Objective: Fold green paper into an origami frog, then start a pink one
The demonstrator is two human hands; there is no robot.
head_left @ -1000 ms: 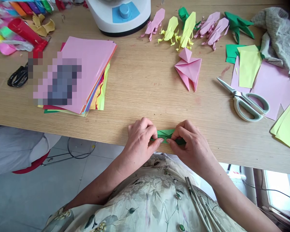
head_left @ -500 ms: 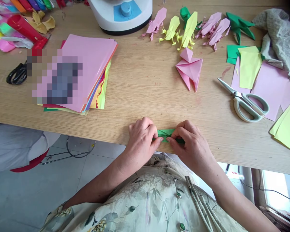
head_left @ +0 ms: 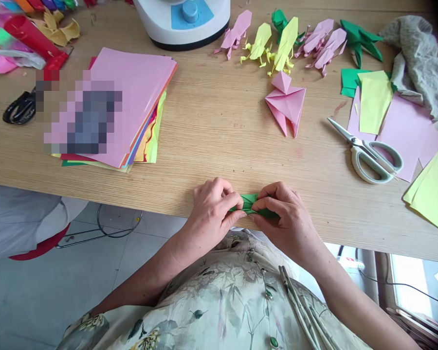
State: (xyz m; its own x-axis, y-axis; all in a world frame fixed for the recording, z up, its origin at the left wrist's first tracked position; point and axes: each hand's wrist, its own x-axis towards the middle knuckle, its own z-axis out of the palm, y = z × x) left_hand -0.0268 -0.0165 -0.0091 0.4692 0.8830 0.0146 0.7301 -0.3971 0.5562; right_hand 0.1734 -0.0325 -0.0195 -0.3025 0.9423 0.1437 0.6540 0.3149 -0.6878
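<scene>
A narrow strip of folded green paper [head_left: 248, 199] lies at the front edge of the table, between my two hands. My left hand [head_left: 215, 204] pinches its left end, thumb and index finger closed on the creased layers. At the other end, my right hand [head_left: 285, 206] is closed on the paper, with fingertips at the fold near the middle. Both hands cover much of the strip. Beyond them lies a pink folded paper figure [head_left: 290, 107]. Several pink, yellow and green paper figures, among them a yellow one [head_left: 285, 46], stand farther back.
Scissors [head_left: 374, 158] lie at right beside yellow sheets [head_left: 432, 187] and pink scraps. A stack of coloured paper [head_left: 138, 87] is at left, with black-handled scissors [head_left: 21, 107] near it. A white device [head_left: 190, 29] and a grey cloth [head_left: 418, 58] sit at the back.
My left fingers have shifted slightly right along the green paper, and my right index finger has lifted a little off the fold. The camera view has moved slightly.
</scene>
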